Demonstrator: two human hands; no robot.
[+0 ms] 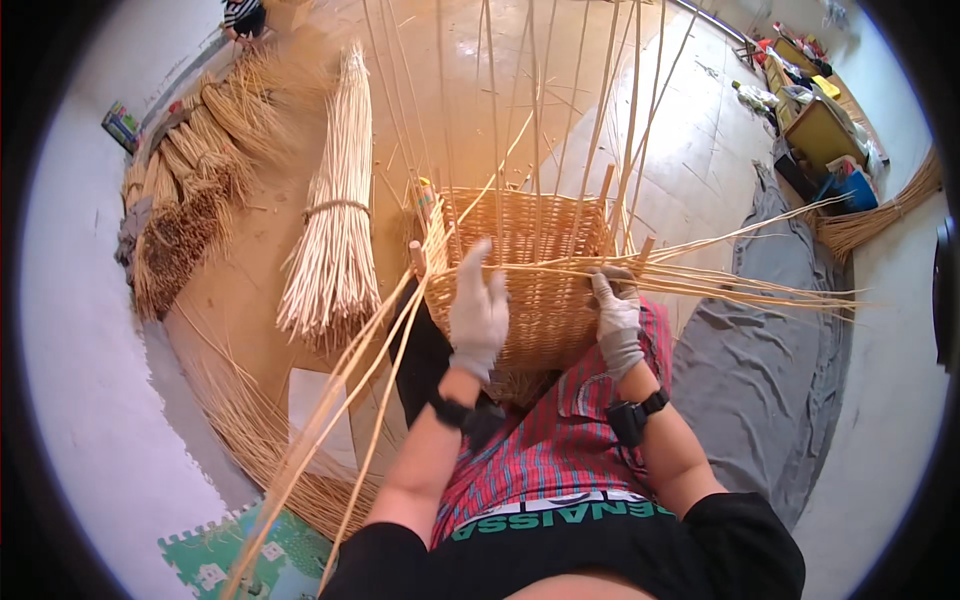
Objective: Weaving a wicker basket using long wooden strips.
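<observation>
A half-woven wicker basket [520, 330] stands between my knees, with long upright rods [537, 110] rising from its far side and thick wooden pegs at its corners. My left hand [478, 315], in a pale work glove, is raised against the basket's near left side, its fingers stretched out and slightly blurred. At the near right rim, my gloved right hand [617, 320] pinches willow rods [720, 283], whose loose ends fan out to the right. More long rods [345, 385] stick out from the left corner, down past my left forearm.
A tied bundle of pale rods [337, 225] lies on the floor ahead left, with darker bundles [185, 215] along the left wall. Grey cloth [765, 355] covers the floor at right. A cluttered box [822, 135] stands far right, and a person [243, 18] is at the far left.
</observation>
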